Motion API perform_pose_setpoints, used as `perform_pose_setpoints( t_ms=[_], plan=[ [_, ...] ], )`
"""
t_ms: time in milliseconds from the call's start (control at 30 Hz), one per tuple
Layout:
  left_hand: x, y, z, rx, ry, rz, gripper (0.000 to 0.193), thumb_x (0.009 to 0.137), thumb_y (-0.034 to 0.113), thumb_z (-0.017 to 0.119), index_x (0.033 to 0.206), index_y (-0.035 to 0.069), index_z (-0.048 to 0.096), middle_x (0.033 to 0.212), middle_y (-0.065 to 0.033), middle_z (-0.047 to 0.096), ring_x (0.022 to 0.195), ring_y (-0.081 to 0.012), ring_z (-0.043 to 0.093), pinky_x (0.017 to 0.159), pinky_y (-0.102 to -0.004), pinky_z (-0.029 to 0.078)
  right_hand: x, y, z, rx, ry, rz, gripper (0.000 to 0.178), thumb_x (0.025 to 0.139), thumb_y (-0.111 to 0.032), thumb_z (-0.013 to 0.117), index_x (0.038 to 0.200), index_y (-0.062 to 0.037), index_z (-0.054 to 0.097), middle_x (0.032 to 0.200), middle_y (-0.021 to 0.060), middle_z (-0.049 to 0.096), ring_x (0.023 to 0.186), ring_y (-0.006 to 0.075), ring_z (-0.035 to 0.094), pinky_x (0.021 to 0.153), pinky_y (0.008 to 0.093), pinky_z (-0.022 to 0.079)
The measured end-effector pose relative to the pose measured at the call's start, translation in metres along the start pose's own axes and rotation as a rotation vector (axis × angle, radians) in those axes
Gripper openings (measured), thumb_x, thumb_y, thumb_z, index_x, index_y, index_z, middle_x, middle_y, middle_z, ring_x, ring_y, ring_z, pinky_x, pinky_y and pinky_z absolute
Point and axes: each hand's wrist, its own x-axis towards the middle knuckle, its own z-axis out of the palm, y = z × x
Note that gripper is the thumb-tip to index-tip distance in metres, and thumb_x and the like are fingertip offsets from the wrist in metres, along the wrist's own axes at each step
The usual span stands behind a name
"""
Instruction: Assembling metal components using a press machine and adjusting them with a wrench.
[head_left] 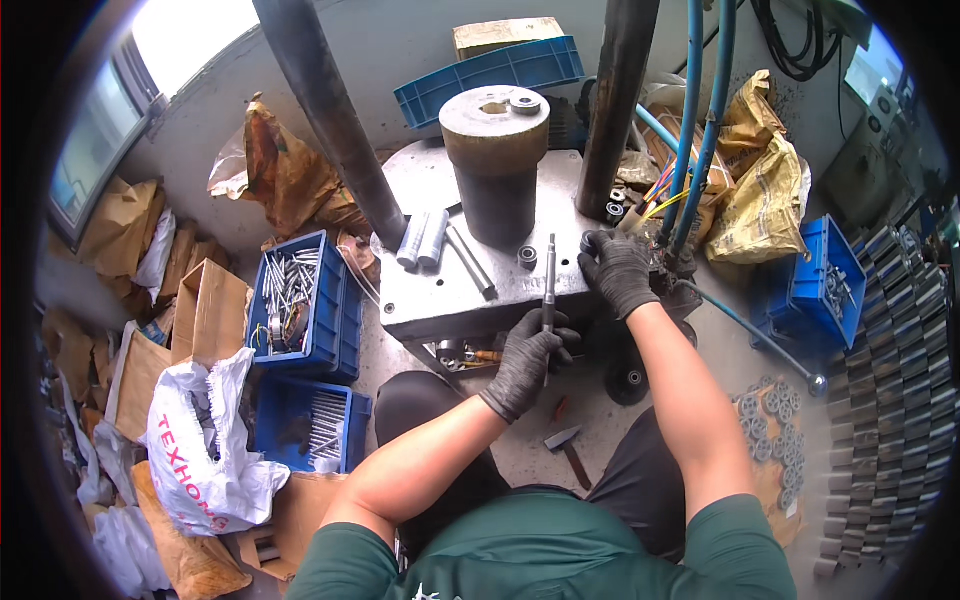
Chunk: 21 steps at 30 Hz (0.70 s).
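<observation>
My left hand [527,362], in a dark glove, is closed round the lower part of a slim stepped metal shaft [550,272], which points up in front of the metal press table [565,190]. To the right, my gloved right hand [618,272] reaches over the table's edge with its fingers curled on a small bearing [587,241], partly hidden by the fingertips. Another bearing [527,257] sits on the table just left of the shaft. Behind it stands a thick metal cylinder [495,185] with a ring-shaped bearing [525,103] on top.
Two silver cylinders [422,240] and a square bar [470,262] lie on the table's left. Dark press columns [335,120] flank the cylinder. Blue crates [340,300] of metal parts stand left. A hammer [568,450] lies on the floor; stacked metal parts [890,400] line the right.
</observation>
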Motion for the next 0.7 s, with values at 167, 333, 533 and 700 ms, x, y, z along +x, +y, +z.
perform_pose_setpoints(
  t_ms=[167, 333, 533, 700],
  plan=[
    [0.014, -0.008, -0.002, 0.067, 0.01, -0.007, 0.031, 0.098, 0.012, 0.058, 0.127, 0.001, 0.059, 0.098, -0.0105, 0.074, 0.07, -0.0134, 0.067, 0.066, -0.0265, 0.054, 0.007, 0.005, 0.008, -0.013, 0.025, 0.033, 0.023, 0.084, -0.027, 0.079, 0.1, -0.0109, 0.074, 0.107, 0.0162, 0.071, 0.101, 0.0362, 0.069, 0.088, 0.0503, 0.055],
    [0.016, -0.007, -0.007, 0.036, 0.038, -0.061, 0.03, 0.107, 0.025, 0.056, 0.126, 0.002, 0.062, 0.098, -0.0103, 0.072, 0.076, -0.0152, 0.068, 0.071, -0.0278, 0.059, 0.005, 0.013, 0.008, 0.534, 0.196, 0.06, 0.02, 0.092, -0.023, 0.078, 0.103, -0.0067, 0.073, 0.105, 0.0144, 0.073, 0.091, 0.0277, 0.073, 0.079, 0.0394, 0.058],
    [0.016, -0.012, -0.013, 0.233, 0.025, 0.142, 0.035, 0.107, 0.028, 0.061, 0.129, 0.001, 0.063, 0.101, -0.0073, 0.071, 0.086, -0.0126, 0.067, 0.077, -0.028, 0.057, -0.019, -0.015, -0.036, 1.589, -0.085, 0.594, 0.023, 0.102, -0.026, 0.071, 0.11, -0.0044, 0.071, 0.104, 0.0073, 0.075, 0.085, 0.0146, 0.072, 0.075, 0.0336, 0.058],
    [0.01, -0.003, -0.001, 0.309, 0.002, 0.087, 0.033, 0.106, 0.023, 0.063, 0.129, 0.0, 0.065, 0.106, -0.0056, 0.07, 0.094, -0.0113, 0.064, 0.084, -0.0281, 0.054, -0.039, -0.017, -0.058, 1.661, -0.054, 0.514, 0.024, 0.104, -0.025, 0.07, 0.117, -0.0056, 0.068, 0.106, 0.0063, 0.074, 0.095, 0.0143, 0.069, 0.089, 0.0288, 0.057]
  ],
)
